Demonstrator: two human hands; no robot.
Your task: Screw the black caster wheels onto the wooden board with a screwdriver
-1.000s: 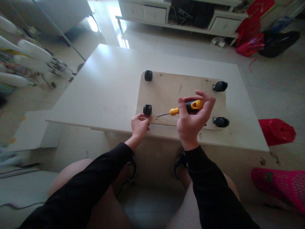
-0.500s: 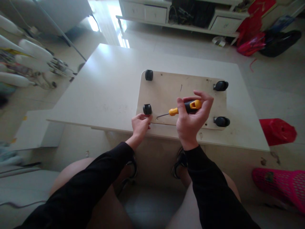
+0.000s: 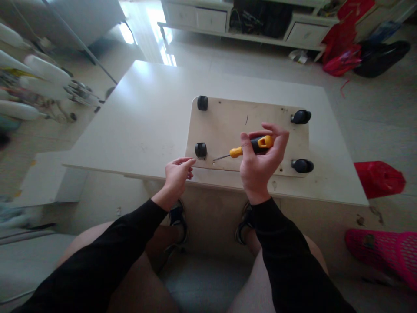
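Note:
A pale wooden board [image 3: 228, 126] lies on the white table, with black caster wheels near its corners. My right hand [image 3: 262, 163] is wrapped round the yellow and black handle of a screwdriver [image 3: 236, 152]. The screwdriver's shaft slants down to the left, its tip at or just above a small hole near the board's front edge. My left hand [image 3: 177, 174] is by the board's front left corner, just below the near left caster [image 3: 200, 150]. Its thumb and forefinger are pinched together; whatever they hold, if anything, is too small to make out.
The white table [image 3: 137, 126] extends left of the board. A small dark strip [image 3: 246, 120] lies on the board. On the floor to the right are a red plastic stool [image 3: 378, 178] and a pink mesh basket [image 3: 384, 252]. A white cabinet [image 3: 208, 19] stands beyond the table.
My left hand has drawn back from the near left caster, moving left and slightly toward me. My right hand and the screwdriver have stayed almost in place.

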